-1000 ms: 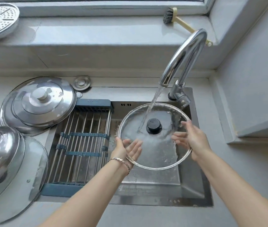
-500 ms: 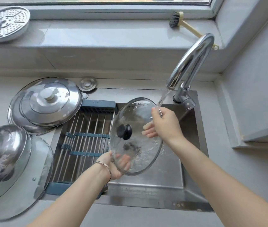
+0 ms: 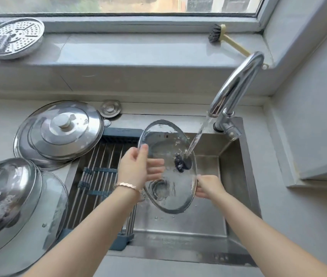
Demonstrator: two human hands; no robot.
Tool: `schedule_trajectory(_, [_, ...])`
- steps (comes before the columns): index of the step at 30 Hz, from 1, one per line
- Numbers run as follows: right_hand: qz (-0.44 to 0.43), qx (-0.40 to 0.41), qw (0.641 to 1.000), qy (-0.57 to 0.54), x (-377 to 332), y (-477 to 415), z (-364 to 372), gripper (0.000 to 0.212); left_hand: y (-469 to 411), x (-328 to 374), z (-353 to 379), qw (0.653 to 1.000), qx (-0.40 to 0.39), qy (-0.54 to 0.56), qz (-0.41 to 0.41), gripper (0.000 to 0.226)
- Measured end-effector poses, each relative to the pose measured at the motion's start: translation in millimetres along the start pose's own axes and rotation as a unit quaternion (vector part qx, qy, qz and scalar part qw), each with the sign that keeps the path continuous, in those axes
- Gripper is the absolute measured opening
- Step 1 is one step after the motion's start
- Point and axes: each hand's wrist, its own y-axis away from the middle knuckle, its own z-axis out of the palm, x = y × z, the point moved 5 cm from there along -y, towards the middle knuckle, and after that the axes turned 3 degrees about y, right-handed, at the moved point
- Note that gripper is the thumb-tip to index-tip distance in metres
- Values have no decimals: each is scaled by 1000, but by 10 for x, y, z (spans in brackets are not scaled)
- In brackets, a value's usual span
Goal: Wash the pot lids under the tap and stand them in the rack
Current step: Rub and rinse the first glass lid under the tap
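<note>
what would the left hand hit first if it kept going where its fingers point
Probably the black knob of the glass lid the left hand holds, under the water; which face its fingers lie on is unclear.

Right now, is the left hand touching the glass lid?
Touching. The head view shows the left hand gripping the glass lid, its thumb on the rim and fingers against the glass.

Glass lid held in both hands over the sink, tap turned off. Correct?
No: the tap is running. The head view shows a stream from its spout landing by the black knob of the glass lid. The left hand and right hand do hold it over the sink.
</note>
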Motion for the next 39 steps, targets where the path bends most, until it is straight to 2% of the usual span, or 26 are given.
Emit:
schedule_trajectory(3, [-32,77,994,75,-16,-21,-347,30,10,115,410,988,-62,-129,64,27])
schedule_trajectory(4, [-46,104,991,74,-76,-12,-452,20,1,135,535,979,-78,-172,79,29])
schedule_trajectory(5, [-53,125,989,63,-148,-17,-551,29,-5,151,646,967,-92,-221,91,31])
schedule_trajectory(6, [-65,129,988,47,-229,-18,-624,40,-9,159,746,954,-105,-262,100,31])
schedule_trajectory(7, [-85,123,989,17,-317,-18,-678,41,-1,164,830,943,-118,-292,107,31])
schedule_trajectory(9, [-110,105,988,-27,-498,-16,-721,22,33,160,940,928,-133,-327,122,31])
schedule_trajectory(11, [-119,96,984,-92,-656,-23,-749,31,64,140,952,923,-128,-340,125,32])
schedule_trajectory(13, [-117,95,973,-172,-757,-23,-738,31,58,90,879,930,-116,-330,114,32])
schedule_trajectory(15, [-112,114,967,-197,-822,-63,-708,33,38,46,768,937,-107,-317,100,33])
schedule_trajectory(17, [-110,124,972,-167,-895,-41,-620,35,26,29,659,945,-96,-298,90,32])
schedule_trajectory(21, [-109,94,982,-121,-1008,-18,-491,32,23,-4,469,954,-72,-282,74,32])
schedule_trajectory(24, [-132,38,989,55,-989,32,-432,16,47,-11,342,963,-55,-258,59,31])
schedule_trajectory(25, [-143,19,982,123,-943,85,-390,21,61,-10,303,966,-51,-246,53,30])
schedule_trajectory(27, [-164,-46,962,211,-787,242,-242,48,87,-11,233,971,-47,-231,51,31])
schedule_trajectory(29, [-184,-124,945,242,-637,529,-18,51,163,39,191,973,-49,-216,63,33])
schedule_trajectory(31, [-206,-163,937,230,-509,720,132,43,236,101,157,976,-51,-196,76,35])
schedule_trajectory(36, [-234,-126,960,91,-385,856,150,21,377,206,114,981,-81,-156,86,31])
schedule_trajectory(39, [-268,-59,956,106,-372,855,86,23,410,188,95,980,-104,-151,72,28])
